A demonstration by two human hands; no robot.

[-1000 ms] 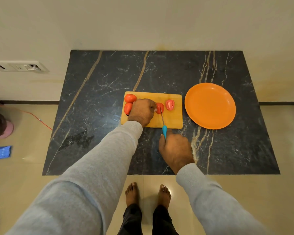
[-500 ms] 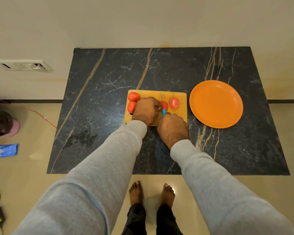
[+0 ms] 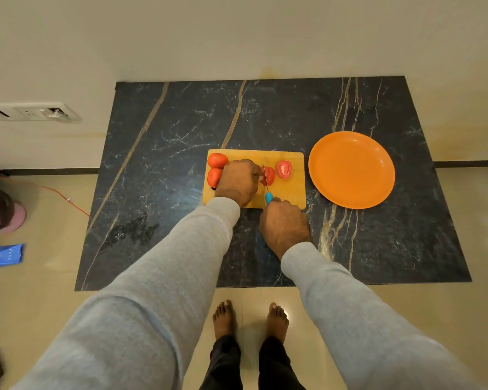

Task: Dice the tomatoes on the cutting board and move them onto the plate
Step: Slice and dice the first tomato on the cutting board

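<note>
Board holds two whole tomatoes, two halves; one plate beside.

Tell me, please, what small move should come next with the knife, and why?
Probably draw the blue-handled knife down through the red tomato half steadied by the left hand: the right hand holds its blade across that piece, which is not yet diced, and the round orange plate holds no dice.

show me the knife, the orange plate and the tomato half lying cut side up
knife (image 3: 268, 198), head view, on its blue handle
orange plate (image 3: 351, 169), head view, on its bare middle
tomato half (image 3: 284, 169), head view, on the cut face
</note>
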